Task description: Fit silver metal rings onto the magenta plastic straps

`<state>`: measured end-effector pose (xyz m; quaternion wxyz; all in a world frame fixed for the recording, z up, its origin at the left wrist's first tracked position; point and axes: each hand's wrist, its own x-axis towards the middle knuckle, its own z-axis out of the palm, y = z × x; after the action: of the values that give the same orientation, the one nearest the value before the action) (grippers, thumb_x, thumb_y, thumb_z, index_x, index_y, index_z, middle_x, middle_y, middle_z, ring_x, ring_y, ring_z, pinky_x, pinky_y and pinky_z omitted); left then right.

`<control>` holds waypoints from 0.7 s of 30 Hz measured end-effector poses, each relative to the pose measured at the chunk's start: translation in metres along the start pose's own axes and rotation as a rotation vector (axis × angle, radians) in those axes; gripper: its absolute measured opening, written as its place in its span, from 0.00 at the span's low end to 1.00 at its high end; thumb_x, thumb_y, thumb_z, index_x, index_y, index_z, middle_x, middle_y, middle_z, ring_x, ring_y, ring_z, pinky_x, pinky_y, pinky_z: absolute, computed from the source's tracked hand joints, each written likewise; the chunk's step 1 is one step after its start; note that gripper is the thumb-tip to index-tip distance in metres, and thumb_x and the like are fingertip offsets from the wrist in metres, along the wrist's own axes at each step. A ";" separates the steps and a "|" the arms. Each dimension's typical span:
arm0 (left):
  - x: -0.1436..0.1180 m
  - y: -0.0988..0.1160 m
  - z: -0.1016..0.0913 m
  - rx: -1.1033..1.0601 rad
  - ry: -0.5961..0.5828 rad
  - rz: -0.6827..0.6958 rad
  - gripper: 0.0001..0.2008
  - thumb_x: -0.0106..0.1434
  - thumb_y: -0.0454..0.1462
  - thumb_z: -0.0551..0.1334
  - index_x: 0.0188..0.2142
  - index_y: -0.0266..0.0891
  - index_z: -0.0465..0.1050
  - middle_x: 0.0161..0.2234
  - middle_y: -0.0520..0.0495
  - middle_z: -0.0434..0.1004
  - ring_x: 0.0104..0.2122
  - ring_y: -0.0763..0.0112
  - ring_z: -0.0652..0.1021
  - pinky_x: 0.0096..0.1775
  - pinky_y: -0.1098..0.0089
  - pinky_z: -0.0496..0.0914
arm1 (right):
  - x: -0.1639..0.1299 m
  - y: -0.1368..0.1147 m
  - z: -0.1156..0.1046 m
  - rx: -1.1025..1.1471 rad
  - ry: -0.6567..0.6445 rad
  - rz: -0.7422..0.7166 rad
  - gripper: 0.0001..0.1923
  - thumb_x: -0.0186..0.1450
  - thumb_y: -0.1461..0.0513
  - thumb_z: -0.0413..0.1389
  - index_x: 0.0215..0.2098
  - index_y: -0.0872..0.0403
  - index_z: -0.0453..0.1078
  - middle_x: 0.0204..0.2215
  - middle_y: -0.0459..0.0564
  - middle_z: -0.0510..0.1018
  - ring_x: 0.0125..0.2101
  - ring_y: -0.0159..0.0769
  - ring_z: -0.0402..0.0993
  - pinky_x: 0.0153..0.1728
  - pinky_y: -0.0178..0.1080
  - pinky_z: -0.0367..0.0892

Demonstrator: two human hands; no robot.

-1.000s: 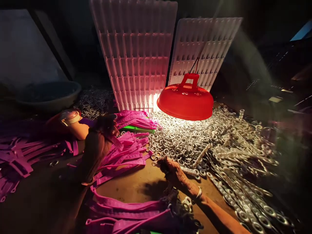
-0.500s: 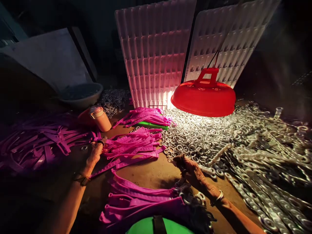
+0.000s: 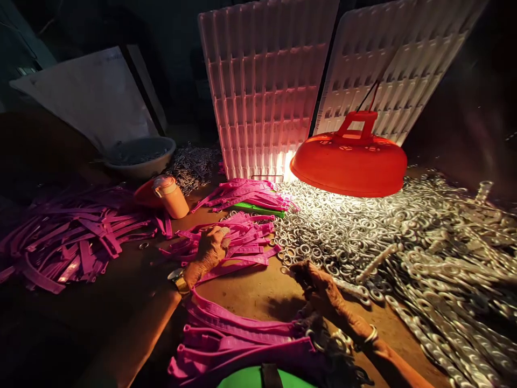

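My left hand rests on a loose heap of pink plastic straps in the middle of the brown work surface, fingers curled over the strap ends. My right hand lies at the near edge of a wide spread of silver metal rings, fingers bunched; whether it pinches a ring is hidden in shadow. More pink straps lie bundled close to me, between both forearms.
A lit red lamp shade hangs low over the rings. Two white slotted trays lean upright behind. An orange bottle lies on its side, a grey bowl behind it. Purple straps pile at left; chained ring strips at right.
My left hand came down from a raised position, then moved right onto the middle strap heap. My right hand stayed at the edge of the rings. The view shifted left.
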<state>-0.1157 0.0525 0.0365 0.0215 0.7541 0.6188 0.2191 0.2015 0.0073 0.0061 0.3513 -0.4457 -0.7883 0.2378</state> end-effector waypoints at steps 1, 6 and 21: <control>0.004 0.006 0.004 0.031 -0.047 0.008 0.16 0.59 0.33 0.56 0.45 0.32 0.75 0.41 0.36 0.77 0.43 0.54 0.74 0.48 0.57 0.65 | -0.001 0.001 0.000 -0.006 0.003 0.008 0.21 0.47 0.69 0.44 0.35 0.54 0.72 0.27 0.50 0.76 0.26 0.34 0.70 0.29 0.34 0.68; 0.016 0.011 0.007 0.197 -0.251 -0.024 0.19 0.59 0.31 0.52 0.48 0.31 0.73 0.40 0.33 0.76 0.41 0.53 0.74 0.44 0.58 0.64 | -0.008 0.011 0.003 0.020 -0.039 0.009 0.21 0.46 0.70 0.44 0.34 0.54 0.72 0.30 0.51 0.76 0.29 0.34 0.70 0.32 0.35 0.68; -0.019 0.039 0.007 -0.347 -0.109 -0.111 0.11 0.59 0.36 0.55 0.39 0.42 0.73 0.33 0.45 0.73 0.34 0.61 0.75 0.38 0.64 0.69 | 0.013 -0.010 0.015 0.167 -0.052 -0.038 0.10 0.58 0.68 0.46 0.32 0.55 0.69 0.24 0.46 0.69 0.25 0.30 0.63 0.26 0.32 0.61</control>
<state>-0.0794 0.0274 0.0360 0.1970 0.7143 0.6104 0.2799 0.1798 0.0130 0.0081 0.3712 -0.3934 -0.7829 0.3075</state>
